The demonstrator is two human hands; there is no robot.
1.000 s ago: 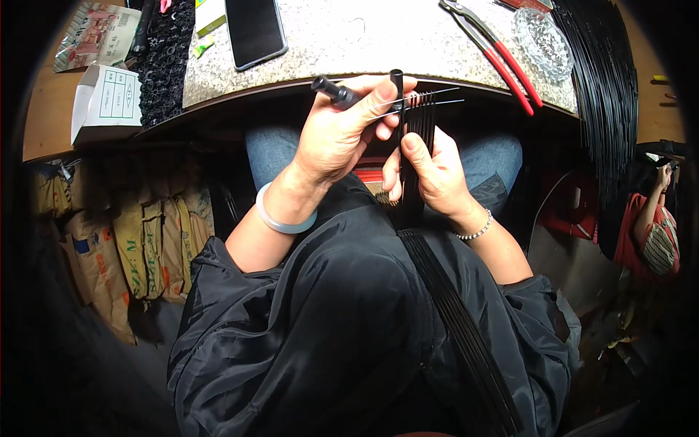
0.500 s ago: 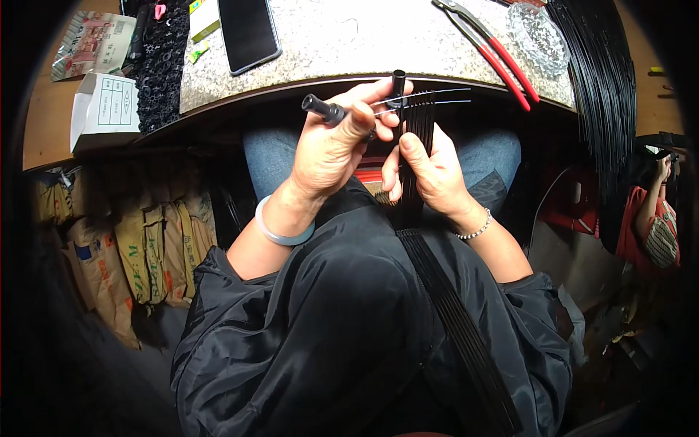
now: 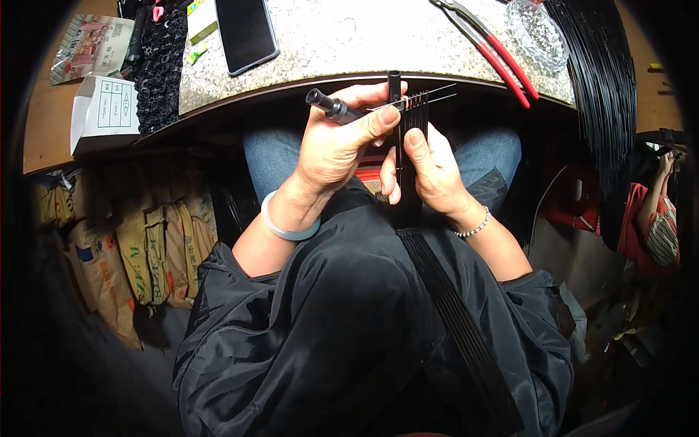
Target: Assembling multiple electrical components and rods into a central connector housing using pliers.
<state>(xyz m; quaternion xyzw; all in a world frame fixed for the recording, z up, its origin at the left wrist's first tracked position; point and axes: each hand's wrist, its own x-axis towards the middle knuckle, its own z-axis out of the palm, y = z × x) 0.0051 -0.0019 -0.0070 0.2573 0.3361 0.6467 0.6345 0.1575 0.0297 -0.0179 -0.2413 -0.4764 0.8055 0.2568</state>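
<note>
My left hand (image 3: pixel 338 135) is closed around a black tubular piece with a ringed end (image 3: pixel 331 105). Its thumb presses at the tops of the thin black rods (image 3: pixel 416 116), by a second, upright black tube (image 3: pixel 394 91). Two thin wires (image 3: pixel 441 93) run across the rod tops and stick out to the right. Below, my right hand (image 3: pixel 435 171) pinches the row of rods between thumb and fingers. The rods' lower part (image 3: pixel 466 335) hangs over the black apron (image 3: pixel 349 291) on my lap. Where the wires join the tubes is hidden by my left fingers.
On the speckled tabletop (image 3: pixel 306 58) lie a phone (image 3: pixel 248 33), red-handled pliers (image 3: pixel 502 65) and a glass dish (image 3: pixel 537 36). Small black parts (image 3: pixel 159 73) and a white box (image 3: pixel 105 116) are at left. Long black rods (image 3: pixel 601 87) hang at right; another person (image 3: pixel 652 207) is beyond.
My left thumb has moved right onto the rod tops. The wires now slant up to the right, and their tips lie further left. My right hand has shifted slightly left.
</note>
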